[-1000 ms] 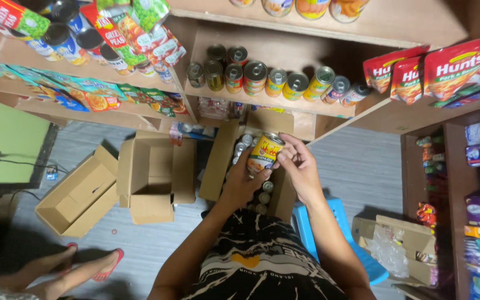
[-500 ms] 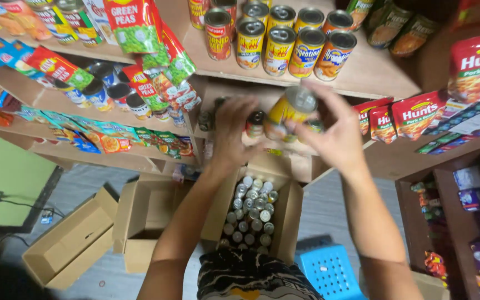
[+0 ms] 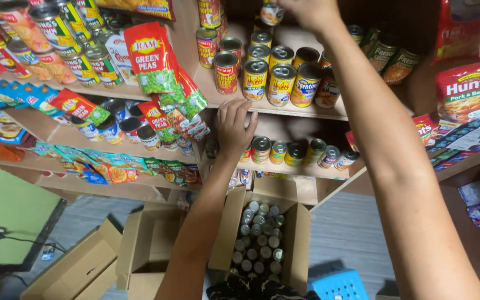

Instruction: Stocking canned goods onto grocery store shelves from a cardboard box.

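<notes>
Can (image 3: 272,12) — small, round, at the very top of the view above the stacked cans (image 3: 268,72) on the upper shelf (image 3: 284,108). It sits just left of and below the right hand (image 3: 306,10), touching the fingers; the hand is cut by the frame edge, so whether it clasps the can or has let go cannot be told. Long axis runs roughly toward the camera, one round end facing the viewer (label mostly hidden).

Right hand — nearer of the two by far, arm stretched up across the shelves.

Left hand (image 3: 234,125) — well below, fingers spread and slack, holding nothing, resting at the front edge of the upper shelf.

Cardboard box (image 3: 259,239) — open on the floor, packed with upright cans, straight below both arms.
</notes>
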